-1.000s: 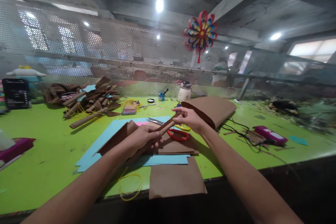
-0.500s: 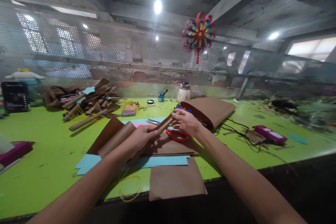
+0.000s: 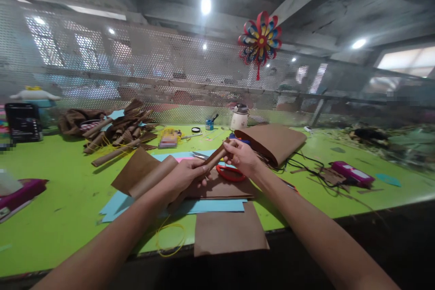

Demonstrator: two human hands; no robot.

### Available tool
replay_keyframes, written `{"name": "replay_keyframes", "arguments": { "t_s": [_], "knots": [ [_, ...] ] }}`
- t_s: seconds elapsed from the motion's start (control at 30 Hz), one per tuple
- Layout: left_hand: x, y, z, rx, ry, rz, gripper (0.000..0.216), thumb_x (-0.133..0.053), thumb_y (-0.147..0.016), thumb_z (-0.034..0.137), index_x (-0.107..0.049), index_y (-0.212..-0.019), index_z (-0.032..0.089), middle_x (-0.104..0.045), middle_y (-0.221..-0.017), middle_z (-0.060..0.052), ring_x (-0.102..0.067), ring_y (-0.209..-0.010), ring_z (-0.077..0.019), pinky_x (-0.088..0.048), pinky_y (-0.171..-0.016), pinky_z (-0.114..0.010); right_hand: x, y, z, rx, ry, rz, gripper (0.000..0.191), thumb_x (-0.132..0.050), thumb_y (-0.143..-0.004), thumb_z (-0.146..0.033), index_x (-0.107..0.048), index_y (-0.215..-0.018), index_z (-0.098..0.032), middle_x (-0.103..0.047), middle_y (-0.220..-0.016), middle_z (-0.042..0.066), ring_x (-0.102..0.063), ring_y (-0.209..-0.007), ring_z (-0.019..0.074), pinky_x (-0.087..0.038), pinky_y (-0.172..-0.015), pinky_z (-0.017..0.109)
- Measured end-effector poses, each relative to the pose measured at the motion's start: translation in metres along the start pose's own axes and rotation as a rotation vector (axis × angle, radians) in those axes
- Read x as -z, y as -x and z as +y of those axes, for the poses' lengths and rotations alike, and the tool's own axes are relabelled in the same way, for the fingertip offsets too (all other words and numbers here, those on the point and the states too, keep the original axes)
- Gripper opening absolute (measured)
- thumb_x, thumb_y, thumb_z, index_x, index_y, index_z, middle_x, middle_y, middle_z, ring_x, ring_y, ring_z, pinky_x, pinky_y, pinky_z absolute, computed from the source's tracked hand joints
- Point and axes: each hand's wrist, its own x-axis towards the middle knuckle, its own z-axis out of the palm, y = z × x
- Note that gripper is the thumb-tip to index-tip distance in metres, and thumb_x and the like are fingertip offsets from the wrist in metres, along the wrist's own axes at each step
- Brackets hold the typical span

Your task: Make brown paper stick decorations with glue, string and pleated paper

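Both my hands hold a sheet of brown paper (image 3: 144, 173) that is partly rolled into a thin tube above the green table (image 3: 61, 199). My left hand (image 3: 185, 177) is closed round the lower part of the roll, with the loose flap of paper spreading out to its left. My right hand (image 3: 242, 156) pinches the roll's upper end with its fingertips. Under the hands lie a light blue sheet (image 3: 210, 206), more brown sheets (image 3: 229, 233) and red-handled scissors (image 3: 231, 173).
A pile of finished brown paper rolls (image 3: 117, 138) lies at the back left. A big roll of brown paper (image 3: 275, 141), a white jar (image 3: 239, 118), a small blue pot (image 3: 209, 124), yellow string (image 3: 170, 240) and a pink tool (image 3: 351, 174) with a black cable surround the work spot. A perforated metal screen (image 3: 136, 68) backs the table.
The loose flap of the brown sheet has swung up and leftward as the roll tightened between my hands. Both hands stay in nearly the same place.
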Motion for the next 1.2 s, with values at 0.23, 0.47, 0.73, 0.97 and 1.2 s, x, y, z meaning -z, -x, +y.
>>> {"name": "replay_keyframes", "arguments": {
  "t_s": [0.23,0.47,0.73,0.97,1.2],
  "knots": [
    [-0.004,0.002,0.004,0.003,0.069,-0.027,0.032,-0.056,-0.075,0.038,-0.06,-0.095,0.013,-0.061,-0.078,-0.006,-0.051,-0.058,-0.0096,-0.037,-0.051,-0.021,0.0,-0.002,0.003,0.034,-0.009,0.005,0.029,-0.068,-0.068,-0.033,-0.047,-0.079,-0.016,-0.054,-0.063,-0.004,-0.051,-0.042,0.0057,-0.037,-0.034,0.016],
    [-0.008,0.008,0.015,0.11,0.176,-0.037,0.025,-0.05,-0.078,0.031,-0.062,-0.089,0.012,-0.063,-0.076,-0.008,-0.053,-0.059,-0.0107,-0.041,-0.052,-0.021,0.001,-0.003,0.005,0.035,-0.014,-0.006,0.029,-0.068,-0.068,-0.032,-0.048,-0.08,-0.016,-0.053,-0.061,-0.005,-0.05,-0.042,0.0055,-0.038,-0.035,0.016],
    [0.0,0.006,0.018,0.181,0.585,-0.212,0.029,-0.042,-0.081,0.023,-0.058,-0.097,0.005,-0.065,-0.084,-0.017,-0.061,-0.075,-0.0217,-0.047,-0.076,-0.037,-0.003,0.006,-0.002,-0.071,-0.092,-0.075,0.025,-0.069,-0.068,-0.029,-0.053,-0.084,-0.018,-0.055,-0.069,-0.004,-0.05,-0.051,0.005,-0.043,-0.043,0.016],
    [-0.012,0.011,0.016,0.121,0.552,-0.249,0.03,-0.049,-0.082,0.025,-0.057,-0.104,0.006,-0.063,-0.081,-0.012,-0.058,-0.068,-0.0152,-0.045,-0.067,-0.028,-0.007,0.012,-0.006,-0.068,-0.089,-0.198,0.023,-0.064,-0.074,-0.029,-0.055,-0.092,-0.018,-0.057,-0.075,-0.001,-0.052,-0.052,0.0063,-0.041,-0.042,0.016],
    [-0.023,0.017,0.02,0.16,0.634,-0.253,0.029,-0.049,-0.083,0.03,-0.056,-0.104,0.011,-0.057,-0.071,-0.006,-0.051,-0.061,-0.0111,-0.039,-0.057,-0.023,-0.01,0.013,-0.011,-0.059,-0.08,-0.27,0.025,-0.064,-0.074,-0.03,-0.054,-0.093,-0.018,-0.058,-0.069,-0.001,-0.052,-0.048,0.0064,-0.038,-0.04,0.016]
  ]
}}
